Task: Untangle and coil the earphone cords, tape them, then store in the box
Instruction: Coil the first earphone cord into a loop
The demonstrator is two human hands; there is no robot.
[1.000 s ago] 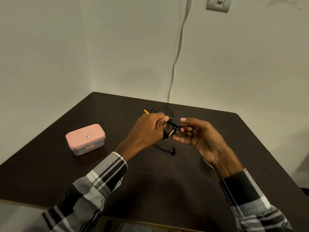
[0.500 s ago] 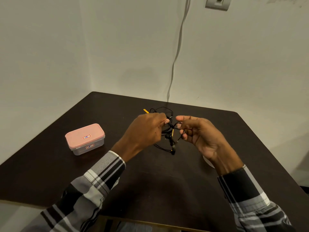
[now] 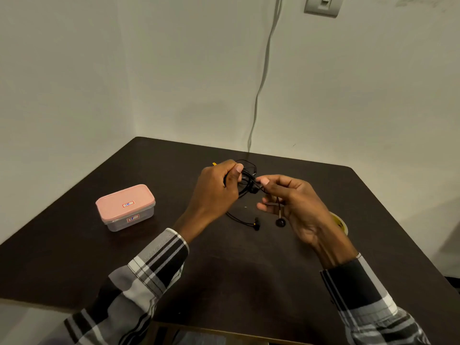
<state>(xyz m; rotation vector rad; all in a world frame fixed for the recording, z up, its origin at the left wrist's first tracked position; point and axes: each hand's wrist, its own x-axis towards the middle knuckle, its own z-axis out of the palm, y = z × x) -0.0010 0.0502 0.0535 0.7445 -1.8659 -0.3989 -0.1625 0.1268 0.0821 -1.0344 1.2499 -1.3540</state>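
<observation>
In the middle of the frame, above the dark table (image 3: 249, 282), both hands work a black earphone cord (image 3: 246, 181). The left hand (image 3: 214, 192) has its fingers curled round a small bundle of loops, thumb pressed on top. The right hand (image 3: 293, 202) pinches a strand between thumb and forefinger just right of that bundle, its other fingers loosely curled. Two earbuds hang or lie below: one (image 3: 256, 224) at centre, another (image 3: 280, 222) dangling from the right hand. The box (image 3: 125, 207), pink lid on, sits at mid left, well apart. A roll of tape (image 3: 339, 224) peeks out behind the right wrist.

The cord looks thin, light and limp, likely to snag on itself. Best held at the loops, and near the earbud stems rather than tugged at the joints, which seem fragile
</observation>
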